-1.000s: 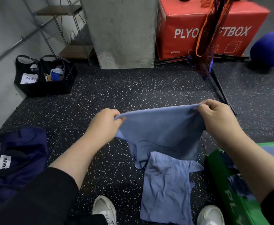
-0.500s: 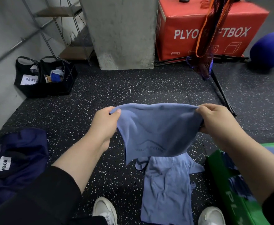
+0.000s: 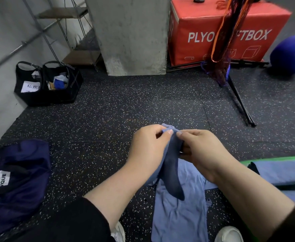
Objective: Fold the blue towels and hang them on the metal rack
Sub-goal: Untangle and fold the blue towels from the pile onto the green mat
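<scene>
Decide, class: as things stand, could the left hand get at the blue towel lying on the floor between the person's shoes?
Probably not straight away. The left hand and right hand both pinch the held towel, which hangs directly over the floor towel. Nothing else blocks the way down; the hand would first have to let go.

**What's sitting on the gym floor right now**

So I'm looking down at a dark speckled rubber floor [image 3: 125, 105]. Lying flat on it by my feet is a light blue towel [image 3: 181, 215]. Off to my left there's a navy bag [image 3: 15, 180], and further back two black totes [image 3: 47, 84] against the wall. A red plyo box [image 3: 204, 20], a concrete pillar [image 3: 131, 32] and a blue ball [image 3: 290, 55] sit at the back.
</scene>
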Tool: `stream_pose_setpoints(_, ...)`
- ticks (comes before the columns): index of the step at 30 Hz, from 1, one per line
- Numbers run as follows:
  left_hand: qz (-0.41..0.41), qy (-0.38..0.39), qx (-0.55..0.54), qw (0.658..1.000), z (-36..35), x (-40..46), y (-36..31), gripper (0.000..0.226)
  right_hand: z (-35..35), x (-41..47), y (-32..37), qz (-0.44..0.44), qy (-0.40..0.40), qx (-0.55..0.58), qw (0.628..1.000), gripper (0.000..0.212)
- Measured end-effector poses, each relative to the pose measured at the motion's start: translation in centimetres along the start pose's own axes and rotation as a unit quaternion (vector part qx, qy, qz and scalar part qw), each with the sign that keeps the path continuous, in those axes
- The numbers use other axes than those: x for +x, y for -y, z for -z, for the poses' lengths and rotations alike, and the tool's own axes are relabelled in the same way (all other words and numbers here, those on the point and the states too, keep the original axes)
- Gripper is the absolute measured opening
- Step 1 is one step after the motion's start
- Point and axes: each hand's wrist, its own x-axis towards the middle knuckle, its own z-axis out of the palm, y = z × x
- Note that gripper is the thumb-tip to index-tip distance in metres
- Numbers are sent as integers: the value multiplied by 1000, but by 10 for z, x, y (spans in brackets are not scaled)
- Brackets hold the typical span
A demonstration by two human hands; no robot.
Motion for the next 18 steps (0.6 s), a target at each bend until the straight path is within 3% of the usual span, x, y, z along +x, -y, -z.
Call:
stream_pose_setpoints(7,-103,-6,77,992,-1,-2,-5,13,-7,-1,4,-3,26,80,996,35)
stream_pose_setpoints(10,-161,55,95,981,-6,-5,-8,17,-4,-1,6,0,37,90,995,32)
stream_pose_setpoints(12,-171,121,105,972,-9,-9,-9,31,0,0,7,15,19,61,998,27)
stream_pose_setpoints(14,-165,92,91,978,-3,-9,-8,38,8,4,5,33,-11,6,999,24)
stream_pose_setpoints(16,-171,11,102,980,10,-1,-9,32,15,7,6,68,-23,-106,992,28)
stream_pose_setpoints(18,-167,29,146,975,27,10,-12,13,20,6,10,102,-14,-211,972,30)
